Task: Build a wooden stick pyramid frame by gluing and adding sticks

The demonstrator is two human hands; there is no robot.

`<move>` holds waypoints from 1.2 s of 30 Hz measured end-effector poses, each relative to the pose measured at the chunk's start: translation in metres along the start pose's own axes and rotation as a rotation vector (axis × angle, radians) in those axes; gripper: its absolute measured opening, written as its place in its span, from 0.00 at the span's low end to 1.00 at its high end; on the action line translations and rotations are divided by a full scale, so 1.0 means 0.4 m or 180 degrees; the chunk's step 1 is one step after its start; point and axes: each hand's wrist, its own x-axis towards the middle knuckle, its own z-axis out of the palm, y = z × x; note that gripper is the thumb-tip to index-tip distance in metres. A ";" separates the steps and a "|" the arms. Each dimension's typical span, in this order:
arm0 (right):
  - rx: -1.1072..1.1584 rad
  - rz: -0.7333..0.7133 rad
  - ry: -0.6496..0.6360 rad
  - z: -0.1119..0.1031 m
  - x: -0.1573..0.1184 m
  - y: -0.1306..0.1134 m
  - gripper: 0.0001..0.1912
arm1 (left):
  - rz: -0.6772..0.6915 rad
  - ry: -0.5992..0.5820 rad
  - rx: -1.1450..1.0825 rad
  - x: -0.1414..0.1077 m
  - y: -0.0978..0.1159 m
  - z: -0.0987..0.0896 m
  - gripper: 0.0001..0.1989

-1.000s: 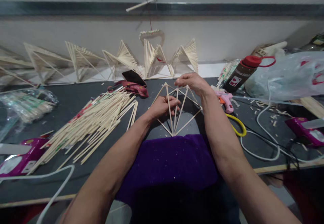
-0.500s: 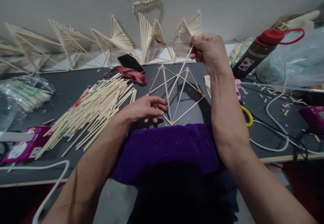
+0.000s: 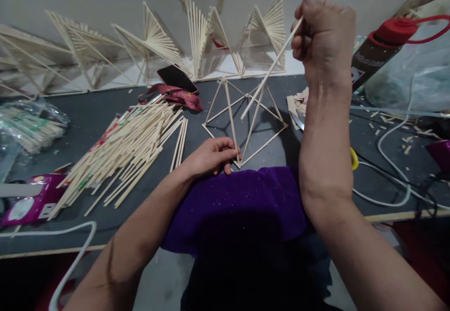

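Raised at the upper right, my right hand [image 3: 325,32] pinches a thin wooden stick [image 3: 272,68] by its upper end. The stick slants down to the left, its lower tip in front of an open frame of wooden sticks [image 3: 229,107]. That frame stands on the dark table with two raised peaks and a base of joined sticks. At its near corner, my left hand [image 3: 215,157] has thumb and fingers closed around the bottom of a stick. A purple cloth [image 3: 239,203] lies just below this hand.
A heap of loose sticks [image 3: 123,147] lies at left, beside a purple glue gun [image 3: 37,198]. Finished stick structures [image 3: 200,39] line the wall. A phone [image 3: 177,79] and red lanyard [image 3: 172,94] sit behind the heap. At right are a red-capped bottle [image 3: 379,50] and a white cable [image 3: 390,203].
My right hand has risen and moved right, pulling the stick up with it. My left hand has shifted right and closed on the frame's near corner. The view has tilted slightly.
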 end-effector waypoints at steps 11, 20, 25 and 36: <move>-0.0298 0.0326 -0.1235 0.088 -0.072 -0.022 0.07 | 0.0149 0.0301 -0.0056 0.006 -0.009 -0.018 0.07; -0.0308 0.0178 -0.1298 0.091 -0.072 0.011 0.08 | -0.0018 0.0120 -0.0072 0.004 -0.015 -0.032 0.14; -0.0253 0.0428 -0.1327 0.104 -0.077 0.031 0.08 | -0.0053 0.0174 -0.0085 0.005 -0.018 -0.031 0.15; -0.0556 0.0352 -0.1354 0.126 -0.076 0.053 0.10 | -0.0031 0.0202 -0.0112 0.010 -0.021 -0.028 0.16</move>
